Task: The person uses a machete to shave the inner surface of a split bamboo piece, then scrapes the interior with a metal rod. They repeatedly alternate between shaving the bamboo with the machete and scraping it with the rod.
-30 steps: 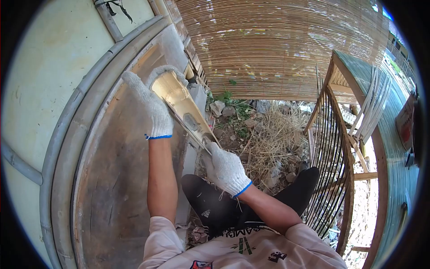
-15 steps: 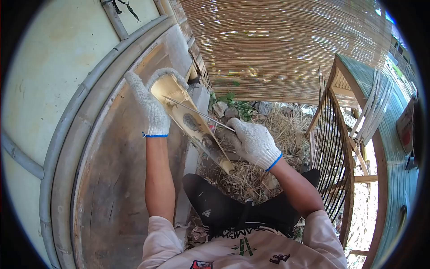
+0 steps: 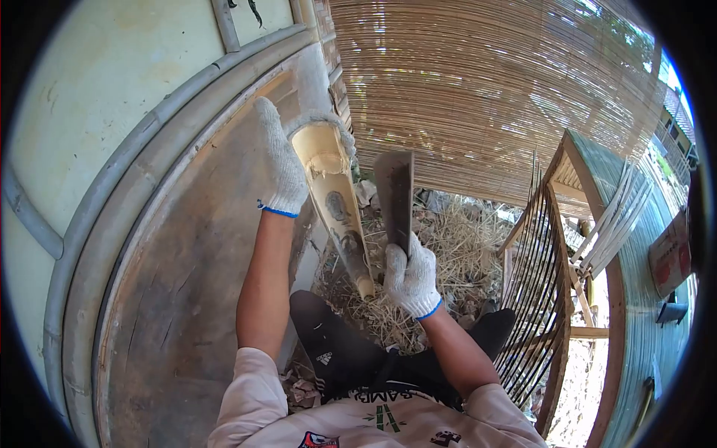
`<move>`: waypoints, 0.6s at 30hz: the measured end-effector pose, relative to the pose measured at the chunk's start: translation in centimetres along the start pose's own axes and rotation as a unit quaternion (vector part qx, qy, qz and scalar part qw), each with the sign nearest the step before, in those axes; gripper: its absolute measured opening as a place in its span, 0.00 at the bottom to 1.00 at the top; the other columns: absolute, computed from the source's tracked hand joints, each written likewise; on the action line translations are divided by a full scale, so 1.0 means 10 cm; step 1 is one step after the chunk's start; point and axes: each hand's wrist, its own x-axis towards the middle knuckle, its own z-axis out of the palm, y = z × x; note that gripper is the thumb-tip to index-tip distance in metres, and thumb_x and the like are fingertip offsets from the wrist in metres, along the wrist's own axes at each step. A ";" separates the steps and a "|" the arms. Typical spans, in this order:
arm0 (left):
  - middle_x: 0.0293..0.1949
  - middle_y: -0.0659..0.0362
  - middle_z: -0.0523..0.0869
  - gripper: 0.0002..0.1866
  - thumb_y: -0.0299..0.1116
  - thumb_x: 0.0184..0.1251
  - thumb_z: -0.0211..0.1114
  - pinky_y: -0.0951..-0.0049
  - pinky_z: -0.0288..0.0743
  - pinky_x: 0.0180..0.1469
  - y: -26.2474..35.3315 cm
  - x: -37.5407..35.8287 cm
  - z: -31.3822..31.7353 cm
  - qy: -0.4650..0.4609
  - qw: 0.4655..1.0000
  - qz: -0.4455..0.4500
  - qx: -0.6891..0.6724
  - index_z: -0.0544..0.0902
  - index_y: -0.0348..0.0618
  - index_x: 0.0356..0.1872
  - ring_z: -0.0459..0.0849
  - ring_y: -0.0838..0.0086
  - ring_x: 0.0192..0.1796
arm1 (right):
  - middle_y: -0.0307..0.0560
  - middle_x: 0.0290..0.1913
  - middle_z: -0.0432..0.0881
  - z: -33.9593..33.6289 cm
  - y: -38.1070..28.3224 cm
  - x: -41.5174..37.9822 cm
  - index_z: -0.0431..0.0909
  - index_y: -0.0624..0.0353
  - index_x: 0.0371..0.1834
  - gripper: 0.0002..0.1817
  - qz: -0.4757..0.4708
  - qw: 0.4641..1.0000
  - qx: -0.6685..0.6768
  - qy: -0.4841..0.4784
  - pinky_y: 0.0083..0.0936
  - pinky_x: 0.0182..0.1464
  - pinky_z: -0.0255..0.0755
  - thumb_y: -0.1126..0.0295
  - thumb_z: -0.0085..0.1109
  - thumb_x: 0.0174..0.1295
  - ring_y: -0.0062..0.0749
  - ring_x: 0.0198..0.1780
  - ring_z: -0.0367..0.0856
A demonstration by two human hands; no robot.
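In a white knitted glove with a blue cuff, my left hand (image 3: pixel 282 168) grips the upper end of a split bamboo piece (image 3: pixel 328 196). Its fingers wrap behind the far end and the thumb points up along the left side. The hollow inner face is turned toward me, pale at the top with dark patches lower down. My right hand (image 3: pixel 413 278), gloved alike, is closed around the lower part of a machete (image 3: pixel 394 190); its handle is hidden in the glove. The broad dark blade stands upright just right of the bamboo, apart from it.
A brown wooden panel (image 3: pixel 202 246) leans along the wall at left, edged by curved bamboo poles (image 3: pixel 142 179). Straw and stones (image 3: pixel 463 246) cover the ground ahead. At right stands a wooden rack (image 3: pixel 556 276) with thin slats. A woven bamboo screen (image 3: pixel 463 82) closes the back.
The machete has swung from lying edge-on across the bamboo's hollow to upright beside it, its flat face now showing. The bamboo is held more upright. The whole view has shifted slightly.
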 end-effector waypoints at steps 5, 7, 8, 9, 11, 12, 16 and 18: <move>0.34 0.50 0.89 0.53 0.81 0.69 0.34 0.67 0.84 0.45 -0.09 0.09 -0.04 0.002 1.000 0.029 0.002 0.85 0.32 0.42 0.88 0.64 0.37 | 0.63 0.29 0.83 -0.05 0.25 0.25 0.79 0.59 0.50 0.14 0.050 0.985 -0.071 -0.148 0.51 0.37 0.75 0.60 0.51 0.76 0.67 0.34 0.82; 0.35 0.50 0.89 0.54 0.81 0.69 0.34 0.67 0.84 0.45 -0.10 0.10 -0.04 -0.038 0.999 0.033 -0.007 0.86 0.31 0.42 0.88 0.64 0.38 | 0.62 0.28 0.83 -0.15 0.23 0.28 0.80 0.59 0.49 0.14 0.054 0.982 -0.041 -0.179 0.47 0.37 0.75 0.60 0.51 0.76 0.66 0.32 0.81; 0.35 0.50 0.89 0.54 0.81 0.69 0.34 0.67 0.84 0.45 -0.10 0.10 -0.04 -0.059 0.998 0.033 -0.012 0.86 0.31 0.42 0.88 0.64 0.38 | 0.60 0.27 0.83 -0.19 0.22 0.28 0.81 0.59 0.49 0.15 0.062 0.977 -0.007 -0.204 0.44 0.36 0.75 0.59 0.51 0.77 0.65 0.29 0.80; 0.35 0.50 0.89 0.54 0.81 0.69 0.34 0.67 0.84 0.45 -0.10 0.11 -0.04 -0.081 0.996 0.036 -0.015 0.86 0.31 0.42 0.88 0.64 0.38 | 0.58 0.25 0.81 -0.23 0.20 0.30 0.81 0.61 0.47 0.16 0.101 0.972 -0.010 -0.213 0.40 0.35 0.74 0.59 0.51 0.77 0.58 0.26 0.77; 0.36 0.50 0.89 0.54 0.81 0.68 0.35 0.67 0.85 0.45 -0.10 0.11 -0.03 -0.124 0.991 0.043 -0.018 0.86 0.31 0.43 0.88 0.65 0.38 | 0.59 0.25 0.81 -0.34 0.11 0.32 0.81 0.62 0.46 0.16 0.146 0.961 -0.004 -0.236 0.40 0.35 0.74 0.59 0.51 0.77 0.57 0.26 0.79; 0.36 0.50 0.89 0.54 0.81 0.68 0.35 0.67 0.85 0.45 -0.10 0.09 0.02 -0.122 0.991 0.044 -0.019 0.86 0.31 0.43 0.88 0.65 0.38 | 0.59 0.25 0.81 -0.38 0.05 0.30 0.80 0.62 0.46 0.16 0.195 0.946 0.005 -0.258 0.41 0.35 0.74 0.59 0.52 0.76 0.56 0.27 0.81; 0.41 0.50 0.89 0.54 0.81 0.69 0.35 0.69 0.84 0.51 -0.14 0.13 0.04 0.091 0.994 0.032 0.048 0.86 0.31 0.45 0.88 0.67 0.43 | 0.55 0.23 0.82 -0.27 -0.01 0.07 0.79 0.63 0.42 0.15 0.054 0.995 -0.059 -0.064 0.42 0.32 0.75 0.62 0.50 0.76 0.53 0.28 0.86; 0.36 0.53 0.90 0.54 0.80 0.70 0.27 0.71 0.84 0.45 -0.17 0.16 -0.03 0.050 0.994 0.050 0.087 0.88 0.36 0.39 0.88 0.70 0.37 | 0.56 0.23 0.81 -0.24 0.03 0.03 0.79 0.63 0.43 0.13 0.037 0.998 -0.031 -0.041 0.42 0.31 0.75 0.64 0.50 0.75 0.53 0.27 0.85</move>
